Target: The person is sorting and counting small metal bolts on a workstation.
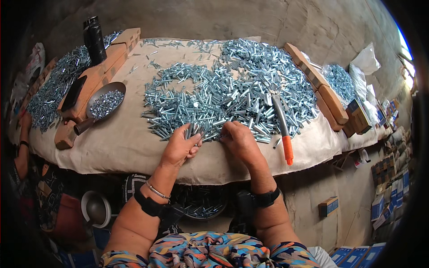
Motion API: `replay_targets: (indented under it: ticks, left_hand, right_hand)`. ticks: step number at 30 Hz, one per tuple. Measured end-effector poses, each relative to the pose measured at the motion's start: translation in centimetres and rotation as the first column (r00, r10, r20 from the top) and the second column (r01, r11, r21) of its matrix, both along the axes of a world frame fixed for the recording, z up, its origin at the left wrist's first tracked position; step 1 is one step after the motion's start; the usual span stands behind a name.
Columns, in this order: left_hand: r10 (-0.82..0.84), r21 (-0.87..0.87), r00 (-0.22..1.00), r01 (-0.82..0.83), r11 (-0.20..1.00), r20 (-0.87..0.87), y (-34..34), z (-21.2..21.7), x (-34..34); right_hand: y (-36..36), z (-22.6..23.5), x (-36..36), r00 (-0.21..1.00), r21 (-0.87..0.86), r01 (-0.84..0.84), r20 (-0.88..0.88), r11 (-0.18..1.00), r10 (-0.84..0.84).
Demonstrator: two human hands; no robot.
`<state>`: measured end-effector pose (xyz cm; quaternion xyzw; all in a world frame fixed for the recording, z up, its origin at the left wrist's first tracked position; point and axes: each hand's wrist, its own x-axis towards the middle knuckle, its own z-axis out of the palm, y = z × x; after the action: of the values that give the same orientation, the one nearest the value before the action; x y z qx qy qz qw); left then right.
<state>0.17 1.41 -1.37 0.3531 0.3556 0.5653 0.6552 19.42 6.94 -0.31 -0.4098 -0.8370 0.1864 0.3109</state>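
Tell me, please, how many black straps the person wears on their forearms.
2: one strap on the left forearm, another strap on the right forearm. Any under the sleeves would be hidden.

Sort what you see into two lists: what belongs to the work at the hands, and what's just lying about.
Part of the work:
- metal pieces in the left hand
- metal pile, right hand at its near edge
- possibly the orange-handled tool, untouched

Apparently just lying about:
- black bottle
- flat black object
- small box on the floor
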Motion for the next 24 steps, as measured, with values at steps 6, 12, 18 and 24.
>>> replay_targets:
  ticks: [6, 12, 18, 24]
  left_hand:
    - [0.031, -0.005, 0.999, -0.031, 1.000, -0.035, 0.1, -0.4, -0.1]
    - [0.001, -0.009, 0.998, -0.002, 1.000, -0.063, 0.3, -0.2, 0.1]
    - [-0.007, 0.002, 0.992, 0.007, 1.000, -0.126, 0.2, -0.2, -0.3]
    - [-0.037, -0.010, 0.980, 0.036, 0.999, -0.194, 0.0, 0.2, 0.3]
  right_hand:
    - [0.7, 0.4, -0.8, 0.992, 0.035, 0.079, -0.104, 0.996, -0.075]
    - [2.1, -0.7, -2.0, 0.992, 0.349, 0.018, 0.110, 0.937, -0.060]
    - [2.1, -0.5, -1.8, 0.981, 0.259, 0.099, 0.135, 0.961, -0.138]
    - [1.3, -0.8, -1.2, 0.668, -0.326, -0.211, -0.736, 0.922, -0.108]
